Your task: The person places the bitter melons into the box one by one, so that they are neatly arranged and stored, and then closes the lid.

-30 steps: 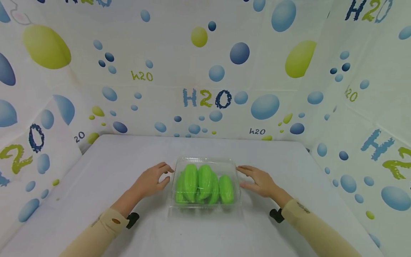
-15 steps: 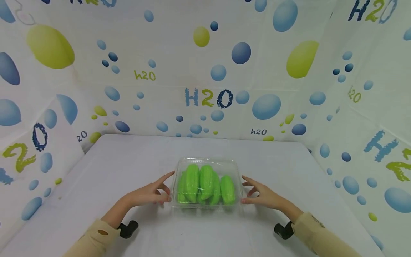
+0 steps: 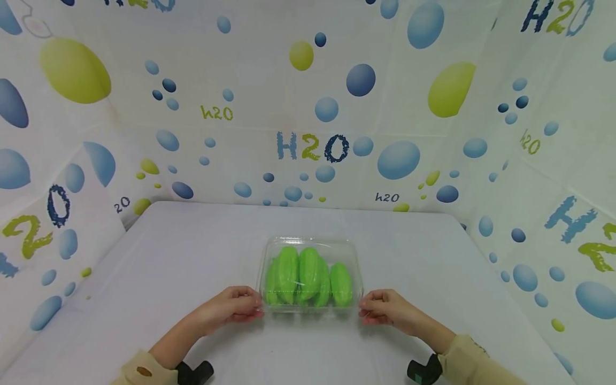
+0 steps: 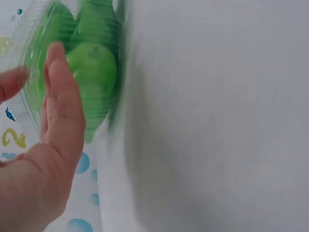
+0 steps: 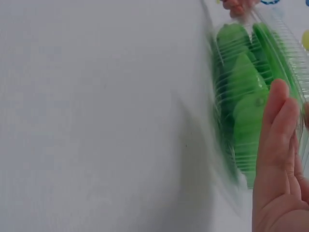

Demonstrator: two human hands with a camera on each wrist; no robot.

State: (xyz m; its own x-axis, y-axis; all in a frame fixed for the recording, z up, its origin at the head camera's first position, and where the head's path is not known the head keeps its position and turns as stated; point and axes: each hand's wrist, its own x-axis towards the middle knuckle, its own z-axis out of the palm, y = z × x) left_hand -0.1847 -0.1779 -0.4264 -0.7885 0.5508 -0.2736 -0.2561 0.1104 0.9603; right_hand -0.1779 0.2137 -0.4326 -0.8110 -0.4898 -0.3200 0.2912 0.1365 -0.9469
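A clear plastic clamshell container (image 3: 337, 247) rests on the white table, its lid down. Inside lie several bright green, elongated, cucumber-like vegetables (image 3: 309, 272), with one (image 3: 341, 284) apart at the right. My left hand (image 3: 231, 307) pinches the container's front left corner at the rim. At the front right corner my right hand (image 3: 392, 311) pinches the rim likewise. The left wrist view shows the thumb and fingers (image 4: 63, 96) on either side of the ridged plastic edge. In the right wrist view, the fingers (image 5: 280, 130) lie along the container's side.
A white cloth covers the table (image 3: 202, 235). Behind and at both sides hangs a white curtain (image 3: 260, 80) printed with blue and green drops and H2O lettering. A black wrist camera (image 3: 194, 372) sits under the left sleeve, another black camera (image 3: 424, 370) by the right.
Both hands have come from the container's sides toward me to its front corners. Their spread fingers have closed on the rim. The container stays about where it was.
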